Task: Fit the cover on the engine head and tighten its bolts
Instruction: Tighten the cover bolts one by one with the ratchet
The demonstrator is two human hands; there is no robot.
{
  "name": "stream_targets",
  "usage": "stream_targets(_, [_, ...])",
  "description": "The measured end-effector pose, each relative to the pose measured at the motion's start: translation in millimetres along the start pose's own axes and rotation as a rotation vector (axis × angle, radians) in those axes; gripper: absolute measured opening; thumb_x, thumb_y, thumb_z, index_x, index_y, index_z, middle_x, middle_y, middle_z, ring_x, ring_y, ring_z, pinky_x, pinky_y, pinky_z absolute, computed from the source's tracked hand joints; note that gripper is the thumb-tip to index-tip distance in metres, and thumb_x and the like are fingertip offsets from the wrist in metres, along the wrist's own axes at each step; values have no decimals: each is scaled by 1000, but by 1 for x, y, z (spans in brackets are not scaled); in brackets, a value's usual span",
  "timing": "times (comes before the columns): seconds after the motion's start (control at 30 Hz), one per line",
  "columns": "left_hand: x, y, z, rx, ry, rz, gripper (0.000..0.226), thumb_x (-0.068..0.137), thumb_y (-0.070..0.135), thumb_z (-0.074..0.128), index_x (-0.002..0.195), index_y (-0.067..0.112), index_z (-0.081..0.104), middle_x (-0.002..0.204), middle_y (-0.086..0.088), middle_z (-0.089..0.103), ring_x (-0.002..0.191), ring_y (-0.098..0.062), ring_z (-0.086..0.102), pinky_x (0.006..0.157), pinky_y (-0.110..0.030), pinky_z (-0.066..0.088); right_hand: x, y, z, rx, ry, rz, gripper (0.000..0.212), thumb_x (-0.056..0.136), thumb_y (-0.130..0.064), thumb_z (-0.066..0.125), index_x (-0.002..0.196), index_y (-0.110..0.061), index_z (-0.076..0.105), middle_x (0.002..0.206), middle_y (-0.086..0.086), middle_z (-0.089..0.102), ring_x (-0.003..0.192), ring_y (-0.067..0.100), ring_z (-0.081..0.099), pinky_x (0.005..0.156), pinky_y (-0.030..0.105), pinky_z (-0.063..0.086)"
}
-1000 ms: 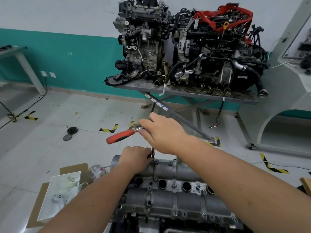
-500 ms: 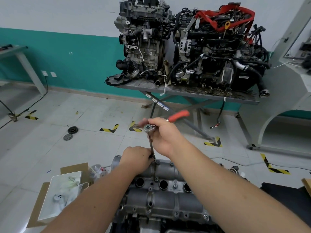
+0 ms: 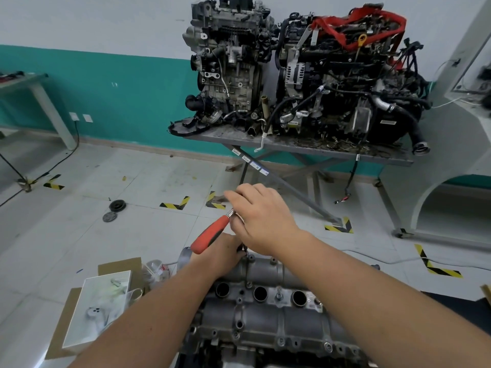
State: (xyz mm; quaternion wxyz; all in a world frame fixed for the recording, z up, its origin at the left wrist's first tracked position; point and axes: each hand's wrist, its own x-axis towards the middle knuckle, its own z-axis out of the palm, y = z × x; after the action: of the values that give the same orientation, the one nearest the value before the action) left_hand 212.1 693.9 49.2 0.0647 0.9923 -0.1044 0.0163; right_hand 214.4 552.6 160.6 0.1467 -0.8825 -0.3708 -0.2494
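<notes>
A grey metal cover [image 3: 265, 314] with round plug holes and several bolts lies on the engine head at the bottom centre. My right hand [image 3: 263, 219] grips the head of a ratchet wrench whose red handle [image 3: 210, 237] points down-left. The ratchet's extension runs down to a bolt at the cover's far left corner. My left hand [image 3: 220, 251] rests at that corner, fingers around the extension's lower end, which is mostly hidden.
A white tray [image 3: 101, 309] with small parts sits on cardboard at the lower left. Two engines stand on a grey metal table [image 3: 292, 148] ahead. Two dark discs [image 3: 114, 211] lie on the tiled floor. A white stand is at the right.
The red ratchet handle swung from pointing left, round to the right, and now points down-left. My right hand stayed on the ratchet head; my left hand held still.
</notes>
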Motion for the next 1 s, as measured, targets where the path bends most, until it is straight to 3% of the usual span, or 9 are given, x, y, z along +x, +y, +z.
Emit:
stream_targets(0.13, [-2,3,-4,60,10,-41,25,99,48,44,109,31,58,90,6,67,63,-10,41,53,-25,25,-2,3,-12,-35,-175,-12,61,93,-44,30,143,-15,50,119,6,58,99,28,53,83,43,44])
stream_targets(0.3, [-2,0,-5,42,-52,-48,25,99,50,45,100,30,60,79,11,60,55,-1,38,50,-24,23,-6,9,-19,1,-223,-45,61,97,-42,21,148,-18,43,123,5,55,101,27,52,85,41,43])
stream_targets(0.4, [-1,0,-3,135,-76,-43,28,100,51,39,105,33,59,92,9,66,80,-14,61,63,-31,35,-3,12,-20,-19,-220,-74,53,102,-38,27,145,-17,49,116,7,58,95,29,54,80,42,44])
stream_targets(0.53, [1,0,2,162,-62,-30,33,99,54,40,110,32,62,103,7,69,97,-19,65,70,-34,34,3,8,-22,-24,-232,-26,39,105,-36,37,134,-18,56,104,4,59,89,27,55,74,40,44])
stream_targets(0.67, [2,-2,5,134,-71,-34,31,98,51,40,106,32,62,103,8,69,98,-18,64,70,-33,34,10,-4,-22,89,-263,184,31,105,-40,35,99,-21,59,83,-5,52,82,23,54,62,33,36])
stream_targets(0.77, [1,-3,6,131,-44,-21,31,98,51,41,107,31,62,100,8,69,96,-18,64,68,-32,32,19,-12,-22,192,-314,354,34,103,-40,37,74,-25,46,70,-6,51,71,22,52,54,33,34])
stream_targets(0.87, [1,-4,7,120,-41,-17,30,98,51,41,108,32,62,100,7,70,95,-18,65,67,-33,31,27,-16,-28,408,-344,574,33,101,-34,41,78,-15,56,70,4,67,62,22,60,56,36,48])
stream_targets(0.93, [1,-4,7,117,-37,-11,29,97,52,41,107,33,61,100,6,70,95,-18,65,67,-33,31,30,-20,-30,742,-349,793,24,100,-26,42,89,-11,59,70,6,73,55,12,63,57,32,48])
stream_targets(1.0, [1,-4,8,125,-23,-5,30,97,53,41,108,33,61,101,6,70,97,-19,65,68,-33,31,34,-21,-28,1202,-302,1045,13,99,-17,43,97,-10,52,65,6,71,58,14,68,59,30,44])
